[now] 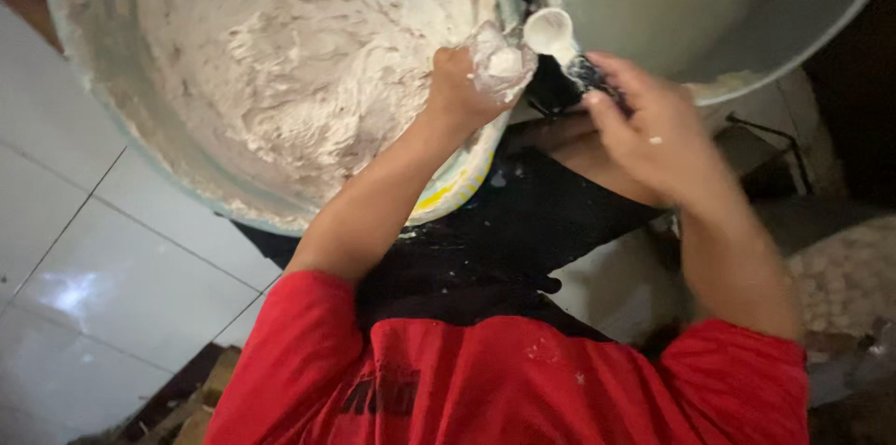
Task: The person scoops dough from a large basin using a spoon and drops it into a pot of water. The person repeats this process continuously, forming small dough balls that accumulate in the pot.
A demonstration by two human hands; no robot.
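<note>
My left hand point(464, 90) closed around lump of white dough point(502, 64), at right rim of big basin point(103, 81) full of pale dough mass point(308, 62). My right hand point(653, 132) pinches dark handle of white spoon point(551, 34), fingers closed on it; spoon bowl just right of lump, near edge of metal bowl point(747, 16), far right. Red shirt point(504, 380) near. White tiled floor point(84, 258) left.
</note>
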